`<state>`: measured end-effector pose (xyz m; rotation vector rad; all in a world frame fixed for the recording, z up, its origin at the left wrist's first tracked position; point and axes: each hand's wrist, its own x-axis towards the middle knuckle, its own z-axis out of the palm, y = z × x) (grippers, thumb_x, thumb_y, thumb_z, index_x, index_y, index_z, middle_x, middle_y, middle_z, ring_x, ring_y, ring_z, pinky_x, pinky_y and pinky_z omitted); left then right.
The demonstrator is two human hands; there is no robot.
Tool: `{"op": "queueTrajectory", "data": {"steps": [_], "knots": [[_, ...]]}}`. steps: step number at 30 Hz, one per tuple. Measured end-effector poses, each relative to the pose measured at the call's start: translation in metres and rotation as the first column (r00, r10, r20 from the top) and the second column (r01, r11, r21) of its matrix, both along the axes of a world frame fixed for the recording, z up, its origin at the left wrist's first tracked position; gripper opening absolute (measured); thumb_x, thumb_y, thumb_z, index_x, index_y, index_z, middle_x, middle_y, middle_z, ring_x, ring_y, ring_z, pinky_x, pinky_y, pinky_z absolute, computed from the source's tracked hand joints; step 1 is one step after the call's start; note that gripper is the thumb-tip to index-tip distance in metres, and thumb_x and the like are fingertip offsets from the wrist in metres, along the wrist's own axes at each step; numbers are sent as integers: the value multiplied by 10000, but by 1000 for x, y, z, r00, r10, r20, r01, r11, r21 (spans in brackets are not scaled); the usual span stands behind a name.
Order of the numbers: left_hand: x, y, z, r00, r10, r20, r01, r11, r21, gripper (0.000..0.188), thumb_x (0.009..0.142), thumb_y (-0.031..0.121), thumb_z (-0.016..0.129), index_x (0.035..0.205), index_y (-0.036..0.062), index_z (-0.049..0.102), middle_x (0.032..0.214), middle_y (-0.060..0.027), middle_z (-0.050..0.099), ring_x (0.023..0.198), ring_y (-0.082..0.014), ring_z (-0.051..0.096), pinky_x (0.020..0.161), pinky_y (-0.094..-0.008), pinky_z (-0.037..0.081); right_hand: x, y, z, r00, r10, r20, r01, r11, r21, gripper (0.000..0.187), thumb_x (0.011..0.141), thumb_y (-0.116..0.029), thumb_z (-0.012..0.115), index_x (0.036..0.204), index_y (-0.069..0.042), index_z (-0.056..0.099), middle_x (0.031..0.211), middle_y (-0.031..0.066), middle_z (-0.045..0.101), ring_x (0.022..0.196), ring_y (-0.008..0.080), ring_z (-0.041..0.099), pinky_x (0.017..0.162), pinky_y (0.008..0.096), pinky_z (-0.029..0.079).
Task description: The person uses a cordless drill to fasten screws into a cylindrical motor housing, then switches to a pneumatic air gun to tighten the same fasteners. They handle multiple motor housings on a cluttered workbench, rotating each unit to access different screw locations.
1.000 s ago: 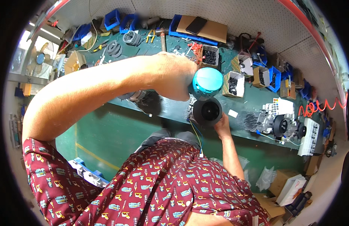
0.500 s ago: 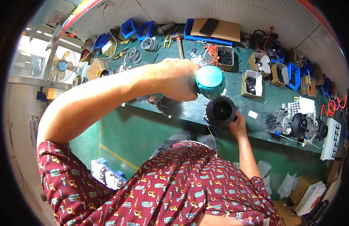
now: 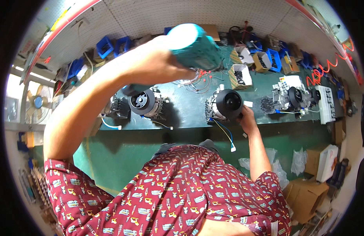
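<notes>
- Gripping, in the head view: the left hand (image 3: 160, 59) is raised above the bench with its fingers curled around a teal power tool (image 3: 195, 47), a rounded casing with a smooth, pale-lit end, blurred in outline.
- Right hand (image 3: 248, 120): fingers bent against the near right edge of the black housing (image 3: 229, 104); they are partly hidden, so how tightly they close cannot be told.
- Black housing: a matt, flared ring with a deep, dark bore, fixed to a silvery cast-metal body (image 3: 220, 114) with thin parallel fins; the whole unit stands near the front edge of the green bench (image 3: 189, 118).
- Wires (image 3: 226, 129): thin blue and yellow strands hanging over the bench edge to a small white plastic plug (image 3: 233, 149).
- Second unit (image 3: 148, 104), to the left: a similar black ring around a silvery vaned wheel, with ribbed metal alongside.
- Far right: a pale, slotted tray (image 3: 326, 104), below a glossy red coiled hose (image 3: 319, 74).
- Behind: an open cardboard box (image 3: 241, 76) of small black pieces; beyond, a white perforated wall panel (image 3: 150, 15).
</notes>
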<state>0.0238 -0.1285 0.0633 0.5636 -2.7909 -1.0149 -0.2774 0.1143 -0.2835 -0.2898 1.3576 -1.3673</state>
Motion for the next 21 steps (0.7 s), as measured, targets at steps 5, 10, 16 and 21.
{"op": "queueTrajectory", "data": {"steps": [5, 10, 16, 21], "knots": [[111, -7, -7, 989, 145, -13, -135, 950, 281, 465, 866, 151, 797, 1306, 99, 657, 1207, -79, 730, 1066, -171, 677, 993, -355, 524, 30, 71, -11, 913, -400, 73, 397, 916, 51, 337, 907, 80, 504, 1225, 19, 596, 1011, 96, 658, 888, 219, 662, 766, 363, 589], [183, -2, -30, 947, 295, 126, -321, 875, 361, 410, 889, 191, 822, 1267, 87, 702, 1076, -31, 752, 947, -116, 663, 893, -316, 550, 119, 137, -34, 846, -501, 185, 473, 864, 173, 234, 1002, -62, 602, 1224, 6, 623, 1046, 183, 717, 865, 290, 730, 738, 397, 631], [232, -11, -60, 915, 362, 180, -402, 771, 494, 485, 869, 261, 862, 1282, 77, 683, 1142, -34, 724, 1032, -149, 644, 927, -344, 542, 212, 48, 7, 845, -283, 455, 306, 952, 23, 254, 1029, -94, 556, 1271, -20, 573, 1137, 196, 703, 965, 272, 700, 838, 371, 599], [253, -8, -76, 906, 378, 189, -416, 718, 558, 516, 869, 360, 860, 1274, 80, 702, 1179, -67, 733, 1080, -169, 658, 955, -360, 541, 223, -34, 55, 851, -56, 522, 195, 957, -215, 405, 948, 43, 469, 1351, 52, 506, 1259, 256, 639, 1112, 336, 679, 983, 451, 586]]}}
